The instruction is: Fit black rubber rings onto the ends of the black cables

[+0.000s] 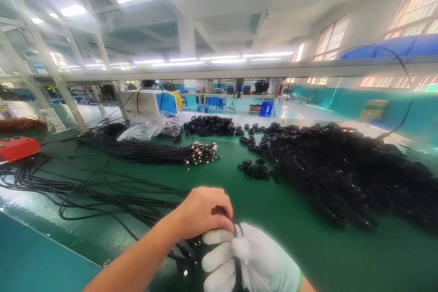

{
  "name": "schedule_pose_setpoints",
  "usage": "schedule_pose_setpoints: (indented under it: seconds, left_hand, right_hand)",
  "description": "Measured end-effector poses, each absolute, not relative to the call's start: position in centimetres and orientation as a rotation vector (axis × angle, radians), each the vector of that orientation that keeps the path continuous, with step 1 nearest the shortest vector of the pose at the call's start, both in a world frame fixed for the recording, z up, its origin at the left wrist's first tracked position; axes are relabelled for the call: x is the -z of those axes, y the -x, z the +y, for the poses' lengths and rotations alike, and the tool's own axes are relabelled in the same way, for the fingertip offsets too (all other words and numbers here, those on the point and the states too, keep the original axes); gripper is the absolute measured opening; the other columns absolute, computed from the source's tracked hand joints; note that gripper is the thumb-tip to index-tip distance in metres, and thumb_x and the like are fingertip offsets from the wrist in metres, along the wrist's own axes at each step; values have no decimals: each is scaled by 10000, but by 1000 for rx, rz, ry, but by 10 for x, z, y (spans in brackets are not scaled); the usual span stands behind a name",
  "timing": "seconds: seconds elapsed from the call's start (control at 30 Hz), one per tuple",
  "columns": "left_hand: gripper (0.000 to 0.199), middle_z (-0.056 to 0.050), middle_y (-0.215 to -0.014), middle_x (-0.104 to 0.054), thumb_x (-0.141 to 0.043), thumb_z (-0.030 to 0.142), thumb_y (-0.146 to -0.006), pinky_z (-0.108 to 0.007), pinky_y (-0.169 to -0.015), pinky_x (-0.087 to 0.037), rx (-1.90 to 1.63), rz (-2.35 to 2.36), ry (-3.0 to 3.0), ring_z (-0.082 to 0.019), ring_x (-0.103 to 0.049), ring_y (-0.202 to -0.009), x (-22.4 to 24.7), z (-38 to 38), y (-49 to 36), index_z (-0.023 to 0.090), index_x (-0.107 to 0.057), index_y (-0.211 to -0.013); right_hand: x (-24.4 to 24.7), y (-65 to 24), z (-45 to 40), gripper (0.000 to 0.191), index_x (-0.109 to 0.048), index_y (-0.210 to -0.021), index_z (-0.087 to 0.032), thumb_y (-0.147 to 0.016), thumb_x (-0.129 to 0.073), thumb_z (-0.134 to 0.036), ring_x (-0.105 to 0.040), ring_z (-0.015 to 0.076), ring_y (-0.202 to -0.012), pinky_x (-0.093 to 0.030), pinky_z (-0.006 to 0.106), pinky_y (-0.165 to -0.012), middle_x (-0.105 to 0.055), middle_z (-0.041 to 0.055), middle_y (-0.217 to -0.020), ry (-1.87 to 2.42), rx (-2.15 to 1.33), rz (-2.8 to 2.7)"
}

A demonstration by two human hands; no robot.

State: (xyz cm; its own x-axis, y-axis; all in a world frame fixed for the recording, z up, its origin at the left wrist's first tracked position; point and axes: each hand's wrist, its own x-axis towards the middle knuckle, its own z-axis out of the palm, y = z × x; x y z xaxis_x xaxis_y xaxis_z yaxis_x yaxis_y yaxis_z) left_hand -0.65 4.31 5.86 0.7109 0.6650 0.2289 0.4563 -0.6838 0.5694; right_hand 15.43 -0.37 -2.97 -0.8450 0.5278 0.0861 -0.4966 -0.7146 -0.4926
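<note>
My left hand [203, 212] is bare, its fingertips pinched at the upper end of a black cable [238, 267]. Just below it, my right hand [263, 255] wears a white glove and is wrapped round the same cable, thumb pressed over it. The two hands touch; what sits right under the left fingertips is hidden. To the left on the green table [226, 173] lies a loose spread of long black cables [112, 198]. Black plugs with shiny metal tips [185, 267] show beneath my left wrist.
A large heap of black ring-shaped parts [325, 159] covers the right side. Farther back lie a cable bundle with bright tips [143, 150], a clear plastic bag [142, 127], and a white and blue machine [147, 102]. A red box [20, 147] sits far left. A shelf rail [219, 72] crosses above.
</note>
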Motion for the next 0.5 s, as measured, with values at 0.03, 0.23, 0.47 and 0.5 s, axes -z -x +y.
schedule_pose_setpoints:
  seconds: [0.03,0.23,0.47,0.5]
  left_hand:
    - [156,14,-758,-627,-678,333,-743,-188,-602,-401,-602,847,-2310,-102,-555,-672,-50,46,5,178,-666,-757]
    - [303,-12,-733,-628,-393,275,-896,-216,-612,-420,-630,1082,-2231,-128,-559,-687,-1,51,10,158,-637,-761]
    - [303,-20,-796,-637,-307,219,-917,-263,-632,-373,-308,1627,-2602,-155,-572,-686,15,26,20,196,-582,-793]
    - [302,-21,-790,-642,-303,210,-916,-269,-635,-370,-275,1670,-2615,-162,-580,-691,16,22,18,195,-576,-788]
  right_hand:
    - [27,-154,-4,295,-526,-836,-125,-671,-741,-243,-480,76,-557,-375,233,-594,-510,-26,-658,70,-2527,-657]
    - [3,-162,-1,336,-510,-875,-156,-684,-747,-298,-431,80,-578,-360,256,-601,-421,-45,-679,114,-2282,-672]
    - [-4,-176,10,432,-547,-1064,-183,-729,-698,-410,-544,157,-722,-426,407,-765,-583,53,-900,319,-1956,-723]
    - [-5,-177,11,439,-547,-1088,-186,-737,-692,-406,-556,164,-752,-427,420,-787,-590,63,-943,326,-1941,-725]
